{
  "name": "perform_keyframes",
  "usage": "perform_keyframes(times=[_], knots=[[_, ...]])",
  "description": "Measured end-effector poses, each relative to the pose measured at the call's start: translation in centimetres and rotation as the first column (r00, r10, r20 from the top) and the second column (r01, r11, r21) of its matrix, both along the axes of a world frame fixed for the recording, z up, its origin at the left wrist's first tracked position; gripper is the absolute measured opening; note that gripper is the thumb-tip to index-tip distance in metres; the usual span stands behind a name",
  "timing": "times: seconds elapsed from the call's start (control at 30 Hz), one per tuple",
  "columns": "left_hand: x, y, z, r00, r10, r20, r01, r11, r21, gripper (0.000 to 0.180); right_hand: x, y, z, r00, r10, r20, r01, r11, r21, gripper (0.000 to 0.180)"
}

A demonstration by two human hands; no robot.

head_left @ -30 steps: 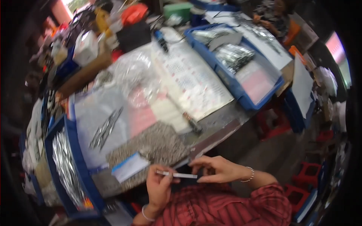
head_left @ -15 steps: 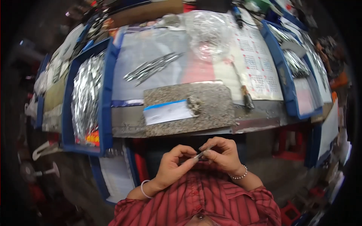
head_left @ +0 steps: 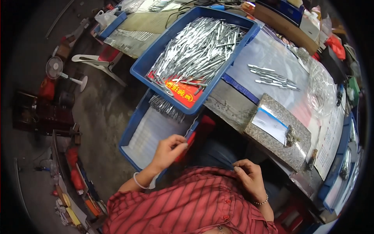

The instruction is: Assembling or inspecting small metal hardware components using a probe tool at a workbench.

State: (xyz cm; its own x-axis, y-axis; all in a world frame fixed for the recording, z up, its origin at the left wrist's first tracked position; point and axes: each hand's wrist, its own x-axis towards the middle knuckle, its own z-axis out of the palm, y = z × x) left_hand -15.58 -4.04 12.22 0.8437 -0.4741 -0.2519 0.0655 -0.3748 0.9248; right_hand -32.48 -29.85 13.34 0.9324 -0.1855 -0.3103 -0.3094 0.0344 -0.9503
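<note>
My left hand (head_left: 167,153) hangs over the near part of a lower blue tray (head_left: 125,137) lined with white sheeting. Its thumb and fingers are drawn together; whatever they pinch, if anything, is too small to make out. Several thin metal pieces (head_left: 165,107) lie at that tray's far end. Close to my red striped shirt, my right hand (head_left: 251,180) is curled with thumb near forefinger, and its contents cannot be seen. Beyond, on the bench, an upper blue tray (head_left: 142,74) holds a heap of slim silvery metal pieces (head_left: 198,48).
On the bench, a speckled stone slab (head_left: 304,142) carries a white-and-blue packet (head_left: 269,124). Several metal pieces (head_left: 272,76) lie on plastic sheeting, near a clear plastic bag (head_left: 321,87) and a wooden-handled tool (head_left: 313,159). A white fan (head_left: 54,67) stands to the left.
The view has swung left. My hands, earlier together on a small metal piece, are now apart; the left has moved out over the lower tray, the right stays near my body.
</note>
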Motion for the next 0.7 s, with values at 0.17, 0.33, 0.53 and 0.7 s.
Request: perform_keyframes(times=[0.17, 0.33, 0.53, 0.7], knots=[[1.5, 2.2, -1.7, 0.989, 0.090, -0.120, -0.094, 0.995, -0.029, 0.016, 0.8, 1.0, -0.2, 0.995, 0.102, 0.015, -0.098, 0.980, -0.174, 0.014], [3.4, 2.7, -4.7, 0.993, 0.104, 0.053, -0.108, 0.991, 0.080, 0.016, 0.9, 1.8, -0.1, 0.985, 0.172, -0.003, -0.165, 0.944, -0.286, 0.015], [11.0, 3.0, -8.0, 0.828, -0.062, 0.557, -0.224, 0.874, 0.431, 0.016, 0.7, 2.3, -0.3, 0.977, 0.215, 0.001, -0.199, 0.909, -0.367, 0.016], [16.9, 0.9, -13.2, 0.547, -0.402, 0.734, -0.279, 0.739, 0.613, 0.012, -0.4, 1.3, 1.0, 0.991, 0.132, 0.026, -0.108, 0.896, -0.431, 0.014]])
